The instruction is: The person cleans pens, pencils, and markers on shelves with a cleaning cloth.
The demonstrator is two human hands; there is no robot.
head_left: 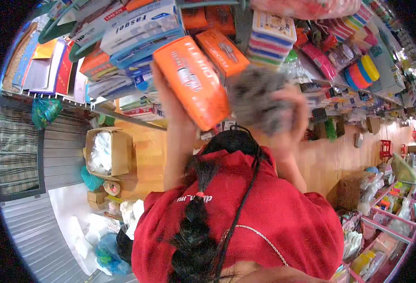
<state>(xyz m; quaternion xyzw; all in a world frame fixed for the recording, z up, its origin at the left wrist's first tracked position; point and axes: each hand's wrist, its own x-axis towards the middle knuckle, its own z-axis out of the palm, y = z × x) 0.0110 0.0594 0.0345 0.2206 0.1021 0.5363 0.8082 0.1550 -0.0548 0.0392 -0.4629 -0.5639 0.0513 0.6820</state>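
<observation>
My left hand (167, 96) is closed round the side of an orange box (189, 78) with white lettering, its fingers partly hidden behind it. The box is tilted, close in front of the shelf. A dark grey, fluffy cloth (257, 99), smeared by motion, is in my right hand (293, 113), just right of the orange box. Behind them on the shelf lies another orange box (221, 51). To its right stands a stack of colourful card-like packs (271, 37).
Blue and white boxes (142, 28) fill the shelf's left side. Coloured tape rolls (361, 73) sit at right. An open carton (123, 151) stands on the wooden floor at left, near plastic bags (111, 252). Divided bins of goods (391, 221) flank me on the right.
</observation>
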